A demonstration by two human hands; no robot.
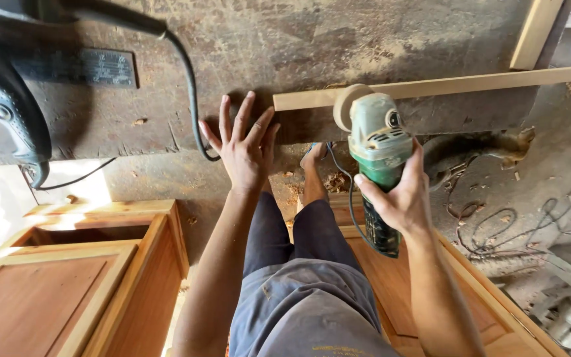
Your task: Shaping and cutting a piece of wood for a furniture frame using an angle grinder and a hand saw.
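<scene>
Head view: green angle grinder (379,158) with pale round sanding disc (346,106) at front, dark grip toward body, black cord (350,198) trailing down. Grinder sat upright in right hand (401,195), fingers wrapped tight round its body. Disc met end of pale wooden strip (431,87) lying on worn, dusty counter (266,46); actual contact hard to judge. Left hand (244,149) lay flat on counter edge, fingers spread wide, holding nothing, just left of strip end. Wooden cabinet (94,277) stood lower left.
</scene>
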